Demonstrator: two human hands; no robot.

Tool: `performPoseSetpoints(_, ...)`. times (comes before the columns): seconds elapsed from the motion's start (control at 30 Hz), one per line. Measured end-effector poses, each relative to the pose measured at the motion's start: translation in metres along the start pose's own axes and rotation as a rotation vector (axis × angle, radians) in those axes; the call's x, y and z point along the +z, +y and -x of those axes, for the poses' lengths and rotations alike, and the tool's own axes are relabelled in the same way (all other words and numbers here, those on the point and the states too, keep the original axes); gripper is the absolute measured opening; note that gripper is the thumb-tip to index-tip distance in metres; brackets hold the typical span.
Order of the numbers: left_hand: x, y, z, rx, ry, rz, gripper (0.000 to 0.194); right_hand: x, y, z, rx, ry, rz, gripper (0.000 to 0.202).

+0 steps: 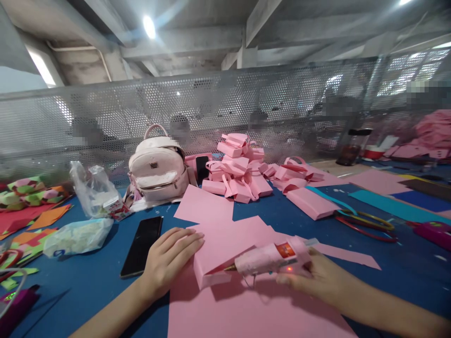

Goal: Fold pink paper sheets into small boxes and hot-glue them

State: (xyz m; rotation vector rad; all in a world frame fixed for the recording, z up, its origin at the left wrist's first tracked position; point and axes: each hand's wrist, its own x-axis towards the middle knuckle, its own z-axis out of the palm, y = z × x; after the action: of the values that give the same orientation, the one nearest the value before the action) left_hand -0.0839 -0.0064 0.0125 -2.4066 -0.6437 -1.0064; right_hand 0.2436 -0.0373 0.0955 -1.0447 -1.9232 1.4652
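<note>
My right hand (313, 277) grips a pink hot glue gun (264, 259), whose orange light is lit. Its brass nozzle points left, at the open corner of a folded pink paper box (211, 256); whether the tip touches the paper I cannot tell. Across the box's left edge lies my left hand (172, 258), fingers stretched out flat and holding it steady. Beneath the box is a large pink paper sheet (260, 314). Another pink sheet (206, 205) lies behind it. A black phone (141, 246) rests just left of my left hand.
Finished pink paper bags (239, 171) are heaped at the back. A pale backpack (158, 169) stands beside them against a perforated metal screen (211, 98). Plastic bags (79, 237) and coloured paper scraps lie left. At right are a pink box (312, 203), coloured strips and a dark bottle (353, 148).
</note>
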Motion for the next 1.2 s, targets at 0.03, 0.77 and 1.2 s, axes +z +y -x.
performPoseSetpoints(0.03, 0.0, 0.0, 0.0, 0.0, 0.002, -0.001, 0.031, 0.001, -0.001, 0.0, 0.0, -0.003, 0.007, 0.047)
performPoseSetpoints(0.77, -0.001, 0.001, -0.002, -0.001, 0.018, -0.008, 0.029, 0.008, 0.005, -0.018, -0.108, -0.018, 0.093, 0.055)
performPoseSetpoints(1.2, 0.0, 0.0, -0.001, -0.013, 0.022, -0.022, 0.03, 0.003, 0.008, -0.014, -0.092, 0.027, 0.143, 0.051)
